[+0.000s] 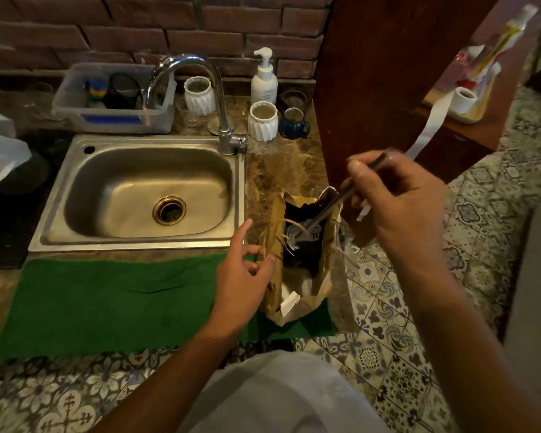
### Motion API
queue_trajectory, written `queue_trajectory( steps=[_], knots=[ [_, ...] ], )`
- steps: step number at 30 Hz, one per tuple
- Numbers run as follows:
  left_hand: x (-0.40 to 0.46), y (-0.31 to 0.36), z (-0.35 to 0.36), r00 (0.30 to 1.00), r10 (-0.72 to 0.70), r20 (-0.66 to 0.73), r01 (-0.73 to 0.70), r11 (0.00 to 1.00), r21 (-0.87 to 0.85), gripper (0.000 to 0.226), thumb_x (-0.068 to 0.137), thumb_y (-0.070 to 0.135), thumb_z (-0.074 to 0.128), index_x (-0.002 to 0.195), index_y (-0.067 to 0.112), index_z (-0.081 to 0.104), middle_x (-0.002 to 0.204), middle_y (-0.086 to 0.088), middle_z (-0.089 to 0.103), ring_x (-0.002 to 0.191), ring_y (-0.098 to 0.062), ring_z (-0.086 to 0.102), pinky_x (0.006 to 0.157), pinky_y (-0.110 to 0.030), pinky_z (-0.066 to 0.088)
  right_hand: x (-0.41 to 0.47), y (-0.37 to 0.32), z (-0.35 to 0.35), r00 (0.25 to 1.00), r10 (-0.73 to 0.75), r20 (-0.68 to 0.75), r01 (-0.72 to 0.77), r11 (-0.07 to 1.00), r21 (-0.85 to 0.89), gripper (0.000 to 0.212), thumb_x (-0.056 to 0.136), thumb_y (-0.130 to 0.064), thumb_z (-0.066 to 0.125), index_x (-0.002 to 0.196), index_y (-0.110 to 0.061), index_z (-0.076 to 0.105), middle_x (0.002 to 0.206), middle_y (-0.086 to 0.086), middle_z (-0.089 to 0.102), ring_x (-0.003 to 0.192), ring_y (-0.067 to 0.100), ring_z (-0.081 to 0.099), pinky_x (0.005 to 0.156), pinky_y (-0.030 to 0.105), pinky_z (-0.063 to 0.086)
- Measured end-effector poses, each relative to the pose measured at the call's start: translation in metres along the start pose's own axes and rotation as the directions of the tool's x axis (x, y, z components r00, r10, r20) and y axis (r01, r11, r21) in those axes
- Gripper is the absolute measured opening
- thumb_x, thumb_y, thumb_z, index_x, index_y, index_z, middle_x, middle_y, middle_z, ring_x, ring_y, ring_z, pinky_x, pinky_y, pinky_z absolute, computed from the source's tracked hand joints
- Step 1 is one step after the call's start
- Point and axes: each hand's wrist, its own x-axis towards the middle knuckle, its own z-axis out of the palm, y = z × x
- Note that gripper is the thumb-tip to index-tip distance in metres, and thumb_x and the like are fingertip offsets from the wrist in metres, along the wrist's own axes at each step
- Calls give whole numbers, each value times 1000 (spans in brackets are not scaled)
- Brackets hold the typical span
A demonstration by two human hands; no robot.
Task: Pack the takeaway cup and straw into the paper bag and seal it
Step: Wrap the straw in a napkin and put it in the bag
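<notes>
A brown paper bag (313,295) stands open on the right end of a green cloth (122,301), just right of the sink. Inside it sits the takeaway cup (303,239), dark with a clear lid. My right hand (400,201) is above and right of the bag and pinches a long dark straw (338,203), whose lower end reaches down to the cup's lid. My left hand (244,276) rests at the bag's left edge, its thumb and a finger pinching the bag's twine handle (270,242).
A steel sink (138,189) with a tall tap (200,89) lies to the left. Behind stand two white ribbed cups (262,120), a blue mug (294,123), a pump bottle (264,78) and a plastic tub (113,98). A wooden post (388,73) rises right of the bag.
</notes>
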Motion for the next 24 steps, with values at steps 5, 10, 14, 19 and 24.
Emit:
queue_trajectory(
  steps=[5,10,14,19,24],
  knots=[
    [3,0,1,1000,19,11,-19,999,26,74,94,16,69,155,36,31,105,9,68,74,-10,71,63,-31,62,-26,21,4,996,18,-83,-19,1000,-11,6,95,-27,70,99,-26,75,88,-9,76,79,10,73,70,27,60],
    [6,0,3,1000,-16,-9,16,999,49,70,94,17,68,154,34,36,96,1,70,74,-31,70,61,-47,62,-20,12,-16,933,18,-360,43,986,162,13,99,-24,67,104,-12,71,81,-12,73,68,7,67,62,23,56],
    [6,1,3,999,-38,-11,38,999,17,69,95,18,67,153,39,35,96,-7,69,72,-37,70,55,-51,61,-13,14,-20,938,19,-345,30,990,135,15,99,-24,67,105,-10,71,80,-11,73,66,10,66,58,26,56],
    [4,3,3,1000,-22,-16,22,1000,-8,65,96,16,65,150,39,37,90,-3,73,70,-37,71,54,-51,61,-30,37,-4,999,-6,-48,1,995,-99,9,95,-29,69,104,-27,72,85,-9,72,66,17,67,55,39,58],
    [2,3,3,999,-20,-30,20,999,30,65,96,19,65,150,41,37,92,-2,75,77,-27,75,60,-53,62,-48,58,18,992,-32,121,55,980,-192,31,83,-47,72,110,-31,73,73,-23,63,61,-2,62,53,12,48]
  ],
)
